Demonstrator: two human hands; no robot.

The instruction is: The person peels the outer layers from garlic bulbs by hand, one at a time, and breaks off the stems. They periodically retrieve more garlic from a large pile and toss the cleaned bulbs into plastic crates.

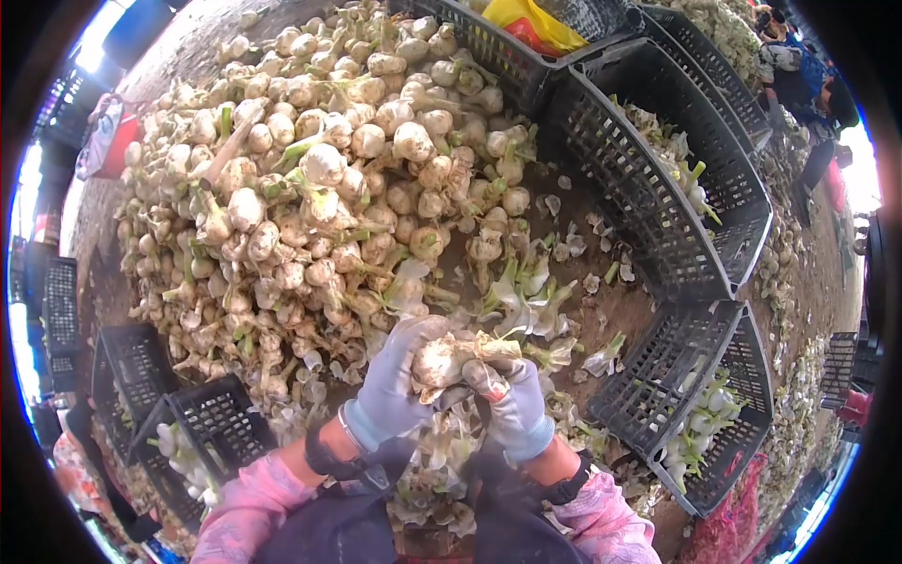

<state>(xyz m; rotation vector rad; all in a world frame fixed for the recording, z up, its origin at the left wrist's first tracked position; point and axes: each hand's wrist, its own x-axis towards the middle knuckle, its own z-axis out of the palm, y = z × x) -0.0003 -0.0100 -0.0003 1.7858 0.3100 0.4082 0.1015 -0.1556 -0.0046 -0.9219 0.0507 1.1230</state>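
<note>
So a dirty garlic bulb (437,367) is being held up in front of the body, just above the near edge of the big garlic pile (319,235). The round end is cupped in the gloved left hand (390,381), fingers wrapped around its side. The gloved right hand (515,406) is closed in around the neck, thumb and fingers pinched near the base of the stem (498,349). How hard it's being squeezed can't really be told.

Handling-wise, it'd be guessed as pretty light, with a firm bulb and a drier, bendier stem. The outer skin looks papery and flaky, so bits could probably slide or tear off under the gloves. Best held by the fat part, with the neck pinched for control. Loose skins (442,479) are scattered below, and trimmed garlic (700,428) can be seen in the black crate (648,385) off to the right.
</note>
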